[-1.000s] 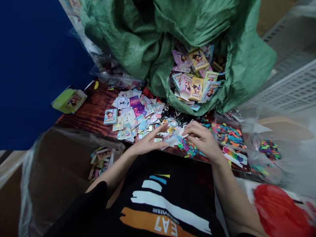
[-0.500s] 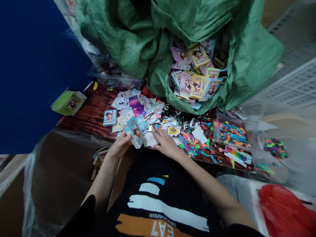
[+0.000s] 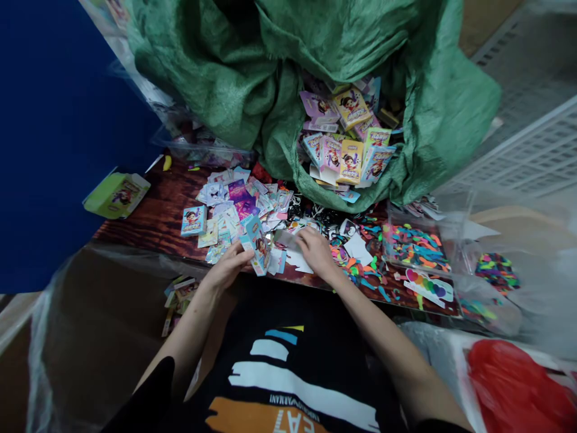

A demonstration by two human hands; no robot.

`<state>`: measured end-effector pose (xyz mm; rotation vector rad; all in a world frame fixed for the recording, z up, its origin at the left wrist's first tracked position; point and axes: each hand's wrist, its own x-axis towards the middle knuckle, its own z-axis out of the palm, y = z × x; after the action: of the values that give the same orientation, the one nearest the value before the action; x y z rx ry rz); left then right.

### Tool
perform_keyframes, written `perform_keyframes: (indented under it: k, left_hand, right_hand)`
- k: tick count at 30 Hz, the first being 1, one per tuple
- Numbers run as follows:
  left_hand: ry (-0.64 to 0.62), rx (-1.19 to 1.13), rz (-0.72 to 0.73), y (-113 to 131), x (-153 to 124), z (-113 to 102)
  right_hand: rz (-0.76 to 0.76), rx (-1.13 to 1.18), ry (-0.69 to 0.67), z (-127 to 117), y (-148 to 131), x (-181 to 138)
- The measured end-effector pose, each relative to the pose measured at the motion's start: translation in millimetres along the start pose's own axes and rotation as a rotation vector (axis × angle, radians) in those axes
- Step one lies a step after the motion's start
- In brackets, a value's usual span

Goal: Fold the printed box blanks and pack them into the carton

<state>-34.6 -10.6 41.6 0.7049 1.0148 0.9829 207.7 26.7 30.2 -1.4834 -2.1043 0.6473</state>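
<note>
Left hand [image 3: 228,267]: fingers closed on light-blue box [image 3: 260,246], held tilted near the table's [image 3: 155,207] front edge, presumably for steadiness | Right hand [image 3: 318,251]: fingers curled at pale card [image 3: 287,239], grip cannot be told | Green sack [image 3: 216,84]: mouth open frontward, apparently for reach

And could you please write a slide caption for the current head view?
Left hand holding a blue box, right hand at pale cards, before a green sack.
</note>
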Motion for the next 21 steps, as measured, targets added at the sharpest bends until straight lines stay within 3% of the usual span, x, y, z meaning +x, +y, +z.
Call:
perform_keyframes:
  k: [3, 8, 12, 16, 21]
  left_hand:
    - [-0.047, 0.046, 0.038, 2, 3, 12]
    - [-0.195, 0.18, 0.016, 12, 5, 26]
    - [-0.075, 0.173, 0.032, 12, 6, 18]
    - [0.104, 0.04, 0.015, 8, 6, -8]
    - [0.163, -0.082, 0.025, 7, 4, -23]
  right_hand:
    - [0.06, 0.221, 0.016, -11, 6, 9]
    - [0.018, 0.45, -0.096, -12, 0, 11]
    - [0.14, 0.539, 0.083, -32, 8, -12]
    - [0.311, 0.397, 0.133, -84, 34, -59]
    - [0.333, -0.036, 0.088, -142, 69, -122]
